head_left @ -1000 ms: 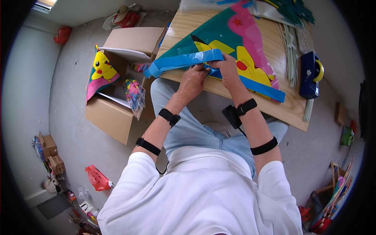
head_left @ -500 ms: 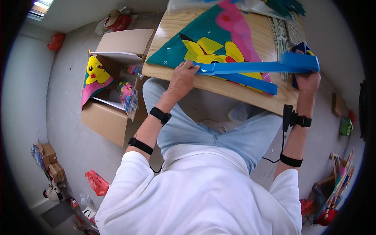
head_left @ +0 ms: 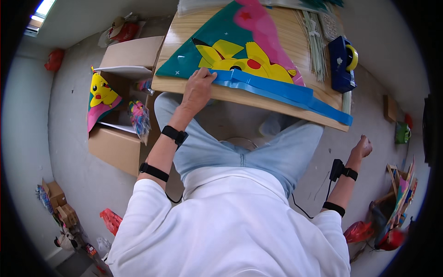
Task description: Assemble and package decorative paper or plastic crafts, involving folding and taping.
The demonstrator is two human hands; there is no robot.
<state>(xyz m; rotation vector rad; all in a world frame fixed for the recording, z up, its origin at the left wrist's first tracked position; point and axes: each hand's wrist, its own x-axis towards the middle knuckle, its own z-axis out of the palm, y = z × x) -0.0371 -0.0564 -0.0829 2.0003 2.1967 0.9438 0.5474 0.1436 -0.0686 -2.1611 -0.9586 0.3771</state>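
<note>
A triangular green and pink kite sheet (head_left: 265,44) printed with a yellow cartoon creature lies on the wooden table. Across its near edge runs a long blue plastic strip (head_left: 286,92), partly doubled over; its right end reaches the table's front right corner. My left hand (head_left: 199,87) pinches the strip's left end at the kite's lower edge. Off the table to the right, my right hand (head_left: 363,147) is closed, away from the strip; whether anything is in its fingers I cannot make out.
A blue tape dispenser (head_left: 340,67) stands at the table's right edge, beside a bundle of thin sticks (head_left: 314,48). Left of the table, an open cardboard box (head_left: 115,145) holds bagged colourful pieces, with another printed kite sheet (head_left: 102,97) draped over its side.
My right hand has let go of the strip and dropped from the tape dispenser to beside the table. The strip now lies flatter along the kite's edge. My left hand still holds its end.
</note>
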